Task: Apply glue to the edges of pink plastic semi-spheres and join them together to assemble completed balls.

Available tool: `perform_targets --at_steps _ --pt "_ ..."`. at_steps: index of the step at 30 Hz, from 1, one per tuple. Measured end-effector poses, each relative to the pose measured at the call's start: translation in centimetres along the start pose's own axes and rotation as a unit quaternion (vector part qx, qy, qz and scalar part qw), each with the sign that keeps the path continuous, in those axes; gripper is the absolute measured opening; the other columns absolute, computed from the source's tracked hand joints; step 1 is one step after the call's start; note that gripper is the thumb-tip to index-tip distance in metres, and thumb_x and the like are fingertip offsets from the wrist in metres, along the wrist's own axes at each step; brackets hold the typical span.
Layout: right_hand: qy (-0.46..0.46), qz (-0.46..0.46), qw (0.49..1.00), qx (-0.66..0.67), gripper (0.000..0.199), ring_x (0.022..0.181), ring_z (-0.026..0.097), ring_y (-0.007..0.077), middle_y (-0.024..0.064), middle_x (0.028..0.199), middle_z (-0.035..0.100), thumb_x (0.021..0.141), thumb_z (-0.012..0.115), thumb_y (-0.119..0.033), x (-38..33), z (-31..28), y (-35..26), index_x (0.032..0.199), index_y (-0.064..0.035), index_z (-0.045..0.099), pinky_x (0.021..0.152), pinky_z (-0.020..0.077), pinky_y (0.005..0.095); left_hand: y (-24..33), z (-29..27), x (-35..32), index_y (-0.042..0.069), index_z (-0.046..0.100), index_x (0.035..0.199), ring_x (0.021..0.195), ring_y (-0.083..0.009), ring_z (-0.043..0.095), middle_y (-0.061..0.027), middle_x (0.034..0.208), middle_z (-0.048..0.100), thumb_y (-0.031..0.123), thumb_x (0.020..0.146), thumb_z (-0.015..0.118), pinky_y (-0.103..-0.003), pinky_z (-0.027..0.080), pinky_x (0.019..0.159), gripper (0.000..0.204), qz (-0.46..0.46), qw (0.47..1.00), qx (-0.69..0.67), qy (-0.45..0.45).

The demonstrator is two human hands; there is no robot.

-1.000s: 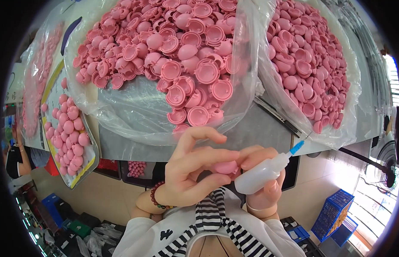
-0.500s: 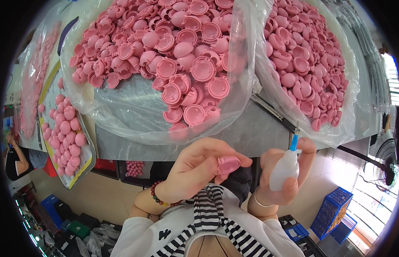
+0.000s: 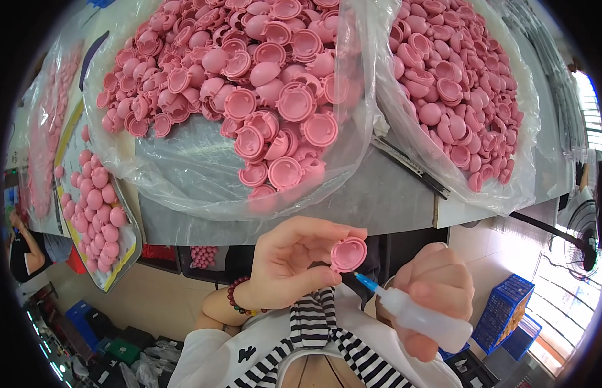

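My left hand point(image 3: 291, 262) pinches a pink plastic half-shell point(image 3: 349, 254) between thumb and fingers, its hollow side facing up. In my right hand point(image 3: 437, 284) is a white squeeze bottle point(image 3: 427, 318) with a blue needle tip, lying tilted. The tip point(image 3: 365, 281) points at the shell's lower rim, close to my left thumb; whether it touches cannot be made out. Beyond my hands, an open clear plastic bag point(image 3: 184, 174) holds a heap of pink half-shells point(image 3: 265, 72). A second clear bag point(image 3: 517, 194) at the right holds more pink shells point(image 3: 453, 90).
A tray point(image 3: 136, 242) of pink balls point(image 3: 97, 210) stands at the left. On the grey table point(image 3: 404, 207) lies a black utility knife point(image 3: 411, 167) between the bags. Blue crates point(image 3: 504, 313) and a fan point(image 3: 582, 249) are at the right. Another person's arm point(image 3: 29, 242) shows far left.
The bottle has swung from upright to tilted, bringing its tip leftward and down to the shell. My left hand has turned the shell so its hollow shows.
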State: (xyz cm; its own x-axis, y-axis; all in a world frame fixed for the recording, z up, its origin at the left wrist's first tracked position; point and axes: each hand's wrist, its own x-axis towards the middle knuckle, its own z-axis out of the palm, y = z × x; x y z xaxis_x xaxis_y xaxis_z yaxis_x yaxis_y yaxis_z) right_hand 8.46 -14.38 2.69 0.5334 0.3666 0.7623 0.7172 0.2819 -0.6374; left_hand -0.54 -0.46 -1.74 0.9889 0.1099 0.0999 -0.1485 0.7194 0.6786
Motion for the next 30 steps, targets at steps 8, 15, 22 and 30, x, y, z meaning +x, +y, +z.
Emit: perform_targets --at_steps 8,15,22,30 --pt "0.007 0.051 0.997 -0.065 0.05 0.042 0.043 0.0124 0.0013 0.057 0.046 0.072 0.059 -0.049 0.2 0.4 -0.7 0.079 0.0004 0.062 0.037 0.0307 0.0227 0.2 0.5 0.2 -0.005 0.043 0.111 0.107 -0.0234 0.048 -0.0233 0.116 0.046 -0.013 0.072 0.056 -0.034 0.042 0.089 0.041 0.01 1.0 0.02 0.001" --pt "0.065 0.036 0.996 -0.056 0.054 0.046 0.045 0.0131 0.0022 0.059 0.048 0.073 0.057 -0.052 -0.2 0.4 -0.4 0.08 0.0017 0.061 0.037 0.0325 0.0236 0.4 0.3 0.1 -0.006 0.043 0.111 0.108 -0.0241 0.048 -0.024 0.116 0.046 -0.013 0.072 0.055 -0.032 0.046 0.085 0.041 0.008 1.0 0.027 -0.009" --pt "0.022 -0.006 0.997 -0.079 0.061 0.042 0.037 0.0117 0.0039 0.057 0.043 0.083 0.041 -0.053 -0.1 0.3 0.3 0.085 0.0068 0.054 0.036 0.0229 0.0233 0.4 0.2 0.1 -0.007 0.044 0.11 0.105 -0.0246 0.05 -0.0246 0.116 0.046 -0.014 0.071 0.056 -0.033 0.046 0.085 0.042 0.009 1.0 0.026 -0.007" --pt "0.051 -0.01 0.991 -0.121 0.061 0.041 0.035 0.0111 0.0034 0.055 0.043 0.083 0.041 -0.052 -0.2 0.3 0.3 0.084 0.0067 0.055 0.036 0.0219 0.0232 0.4 0.1 0.2 -0.008 0.045 0.107 0.102 -0.0257 0.053 -0.0257 0.113 0.048 -0.016 0.068 0.058 -0.033 0.046 0.085 0.042 0.049 0.996 0.074 -0.007"
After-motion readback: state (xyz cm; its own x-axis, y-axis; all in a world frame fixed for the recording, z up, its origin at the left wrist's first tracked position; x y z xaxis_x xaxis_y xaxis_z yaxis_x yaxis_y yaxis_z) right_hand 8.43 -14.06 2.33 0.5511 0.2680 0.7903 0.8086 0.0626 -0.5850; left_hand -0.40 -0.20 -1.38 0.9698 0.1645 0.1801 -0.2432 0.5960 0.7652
